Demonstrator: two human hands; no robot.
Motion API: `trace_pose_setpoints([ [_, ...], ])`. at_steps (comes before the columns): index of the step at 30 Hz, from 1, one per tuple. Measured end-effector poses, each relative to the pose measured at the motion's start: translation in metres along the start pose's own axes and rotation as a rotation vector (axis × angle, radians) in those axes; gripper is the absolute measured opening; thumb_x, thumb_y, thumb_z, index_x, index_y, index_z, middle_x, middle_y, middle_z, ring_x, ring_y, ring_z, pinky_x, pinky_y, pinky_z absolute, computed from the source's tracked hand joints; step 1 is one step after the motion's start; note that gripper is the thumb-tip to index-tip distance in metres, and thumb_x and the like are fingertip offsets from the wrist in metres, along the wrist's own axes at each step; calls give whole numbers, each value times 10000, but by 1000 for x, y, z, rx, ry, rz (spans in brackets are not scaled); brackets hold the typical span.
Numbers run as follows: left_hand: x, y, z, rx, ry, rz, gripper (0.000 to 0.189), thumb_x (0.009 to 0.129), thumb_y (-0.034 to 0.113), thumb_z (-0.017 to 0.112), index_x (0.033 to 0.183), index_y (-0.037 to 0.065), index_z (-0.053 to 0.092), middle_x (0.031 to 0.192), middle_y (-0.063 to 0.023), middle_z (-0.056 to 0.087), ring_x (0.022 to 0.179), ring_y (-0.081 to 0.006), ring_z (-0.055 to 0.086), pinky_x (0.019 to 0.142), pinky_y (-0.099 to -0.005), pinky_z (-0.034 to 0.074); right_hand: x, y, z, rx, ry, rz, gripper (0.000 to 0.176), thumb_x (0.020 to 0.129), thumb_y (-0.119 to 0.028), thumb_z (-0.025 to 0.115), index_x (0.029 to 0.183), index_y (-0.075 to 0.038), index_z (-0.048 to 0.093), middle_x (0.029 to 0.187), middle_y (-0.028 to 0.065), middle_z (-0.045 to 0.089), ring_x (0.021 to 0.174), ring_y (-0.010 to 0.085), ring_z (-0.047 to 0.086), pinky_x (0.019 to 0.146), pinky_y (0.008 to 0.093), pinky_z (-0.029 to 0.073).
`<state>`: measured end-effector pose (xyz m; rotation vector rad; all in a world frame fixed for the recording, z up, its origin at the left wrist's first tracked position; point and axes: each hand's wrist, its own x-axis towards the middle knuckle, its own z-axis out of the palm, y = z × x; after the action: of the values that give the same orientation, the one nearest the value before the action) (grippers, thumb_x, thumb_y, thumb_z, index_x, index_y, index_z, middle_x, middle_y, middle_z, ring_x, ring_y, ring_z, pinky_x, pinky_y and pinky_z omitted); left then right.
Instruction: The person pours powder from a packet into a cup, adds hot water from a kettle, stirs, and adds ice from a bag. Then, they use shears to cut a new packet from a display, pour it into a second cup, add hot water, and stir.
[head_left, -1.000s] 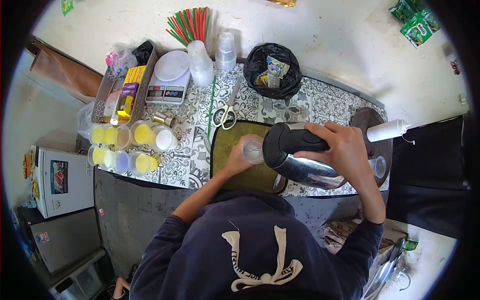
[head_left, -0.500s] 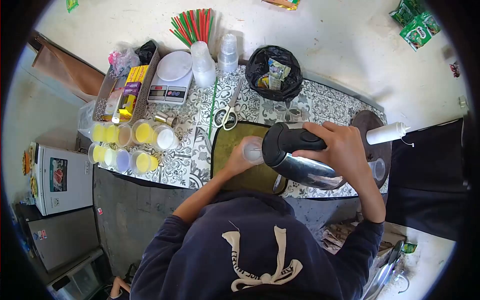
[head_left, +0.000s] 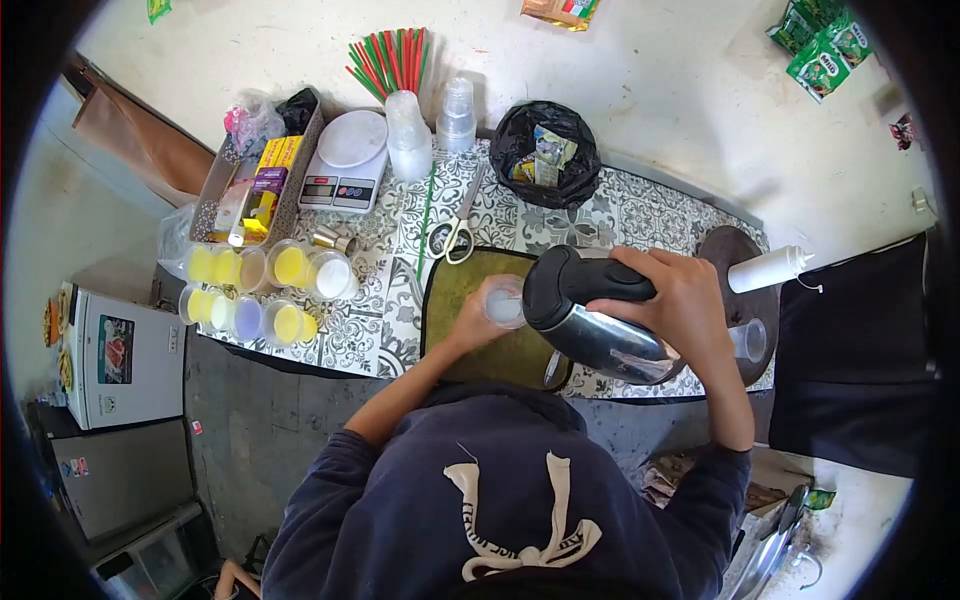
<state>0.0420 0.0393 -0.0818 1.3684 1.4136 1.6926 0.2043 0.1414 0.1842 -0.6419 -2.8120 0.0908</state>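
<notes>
My left hand is closed around a clear plastic cup above the green mat; something whitish shows inside the cup. My right hand grips the black handle of a shiny metal kettle. The kettle is tilted, its black spout end at the cup's rim. A thin stream seems to run into the cup. Below the kettle, a spoon-like utensil lies on the mat's edge. White-handled scissors rest just beyond the mat.
Filled cups stand at the left, near a basket and a scale. Behind are stacked cups, straws and a black bag. On the right, a round board holds a white squeeze bottle and an empty cup.
The view has shifted slightly. The kettle's body and my right forearm have moved a little, while my left hand stays on the cup near the spout.
</notes>
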Motion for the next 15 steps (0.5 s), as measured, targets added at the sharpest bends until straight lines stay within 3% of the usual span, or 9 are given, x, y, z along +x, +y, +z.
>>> trace_pose_setpoints([
  [3, -2, -7, 2, 49, 16, 25, 527, 622, 128, 793, 1045, 39, 492, 1081, -105, 580, 969, -220, 583, 852, -326, 453, -12, 3, 0, 78, 58, 80, 445, 561, -304, 817, 882, -40, 657, 729, 99, 653, 625, 229, 643, 580, 296, 501],
  [7, -3, -6, 2, 1, 9, -12, 528, 624, 131, 789, 1057, 48, 499, 1071, -99, 586, 965, -205, 582, 850, -319, 450, -40, 14, 2, 185, 182, 194, 464, 562, -326, 817, 896, -41, 665, 733, 105, 659, 651, 233, 652, 610, 301, 506],
  [10, -4, 0, 0, 78, -11, -99, 597, 609, 176, 815, 1089, 38, 488, 1074, -111, 566, 998, -214, 561, 871, -326, 440, -69, 24, 3, 377, 354, 473, 424, 539, -132, 834, 895, 8, 650, 759, 103, 665, 705, 164, 649, 686, 265, 495],
  [15, -4, 1, 0, 76, -16, -165, 581, 617, 177, 811, 1080, 36, 491, 1033, -96, 576, 961, -196, 560, 857, -322, 435, -100, 32, -1, 405, 505, 578, 429, 519, -105, 838, 884, 20, 651, 779, 93, 670, 720, 149, 639, 690, 252, 487],
])
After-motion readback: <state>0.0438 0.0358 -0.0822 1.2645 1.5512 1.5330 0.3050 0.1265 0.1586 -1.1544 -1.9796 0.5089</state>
